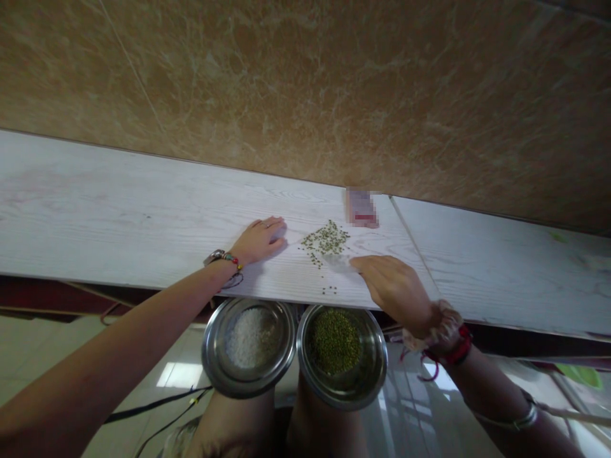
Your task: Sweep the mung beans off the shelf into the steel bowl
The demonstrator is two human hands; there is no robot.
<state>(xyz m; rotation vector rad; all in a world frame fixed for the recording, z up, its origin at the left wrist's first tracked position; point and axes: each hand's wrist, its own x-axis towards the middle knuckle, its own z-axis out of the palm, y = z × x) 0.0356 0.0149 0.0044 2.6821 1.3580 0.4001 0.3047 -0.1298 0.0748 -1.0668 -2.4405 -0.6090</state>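
My left hand (pixel 259 240) lies flat on the white wood-grain table (pixel 143 222), fingers extended, left of a loose scatter of mung beans (pixel 329 238). Pinched in the fingers of my right hand (pixel 394 283) is a translucent, whitish flat piece (pixel 338 262); its exact kind is unclear. It is at the near edge of the scatter, and a few stray beans lie closer to the table edge. Below that edge, a steel bowl (pixel 379 375) of green mung beans sits over my lap. Beside it on the left, another steel bowl (pixel 210 366) holds white grains that look like rice.
A brown marbled wall (pixel 296 89) rises directly behind the narrow table. Against it stands a small pixelated packet (pixel 361 208), just beyond the beans. A seam (pixel 413 242) crosses the table on the right. Dark cords (pixel 157 402) hang at lower left, above a tiled floor.
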